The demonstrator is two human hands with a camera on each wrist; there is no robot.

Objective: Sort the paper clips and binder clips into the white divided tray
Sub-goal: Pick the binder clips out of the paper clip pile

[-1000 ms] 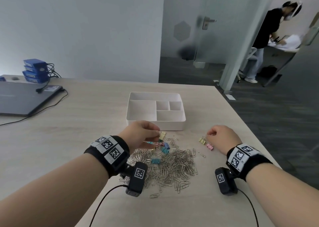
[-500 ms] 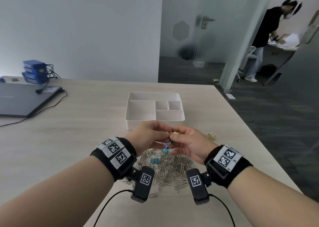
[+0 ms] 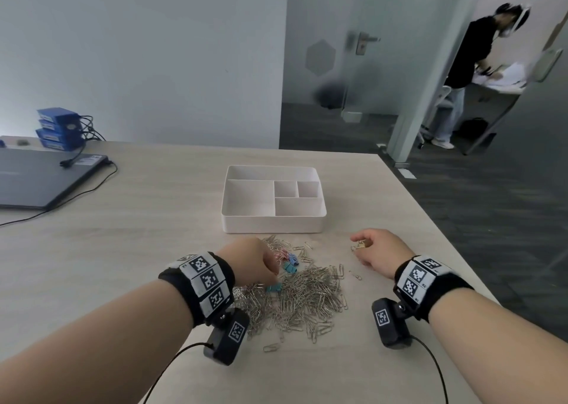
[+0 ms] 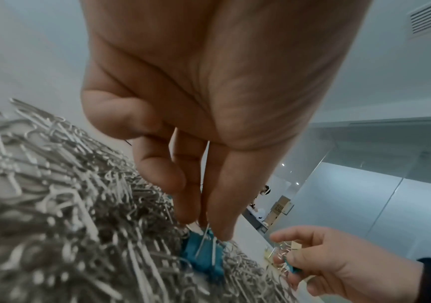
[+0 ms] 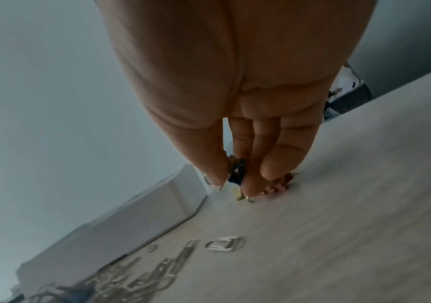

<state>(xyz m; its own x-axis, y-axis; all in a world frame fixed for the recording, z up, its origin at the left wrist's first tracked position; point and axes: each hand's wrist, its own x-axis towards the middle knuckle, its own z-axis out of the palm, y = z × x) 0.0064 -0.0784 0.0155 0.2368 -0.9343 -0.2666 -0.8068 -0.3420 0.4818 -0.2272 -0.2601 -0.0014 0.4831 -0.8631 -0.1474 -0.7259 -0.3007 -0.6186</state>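
A heap of silver paper clips (image 3: pixel 304 299) lies in front of the white divided tray (image 3: pixel 273 223), whose compartments show nothing inside. Blue binder clips (image 3: pixel 291 266) and a pink one (image 3: pixel 281 255) lie on the heap. My left hand (image 4: pixel 204 225) reaches down into the heap and pinches the wire handle of a blue binder clip (image 4: pixel 204 254). To the right of the heap, my right hand (image 3: pixel 362 246) holds small binder clips low over the table: a yellow one (image 3: pixel 361 244) and a dark blue one (image 5: pixel 237 173) between thumb and fingers. A pink clip (image 5: pixel 279 185) lies under its fingertips.
A closed laptop (image 3: pixel 40 179) with a cable sits at the far left, with blue boxes (image 3: pixel 60 128) behind it. The table's right edge (image 3: pixel 436 216) runs close to my right hand. Loose paper clips (image 3: pixel 356 275) lie between heap and right hand. A person (image 3: pixel 467 74) stands far off.
Half a second ago both hands met above the heap. My right hand has since swung back to the right with a clip, and my left hand has dropped onto the heap.
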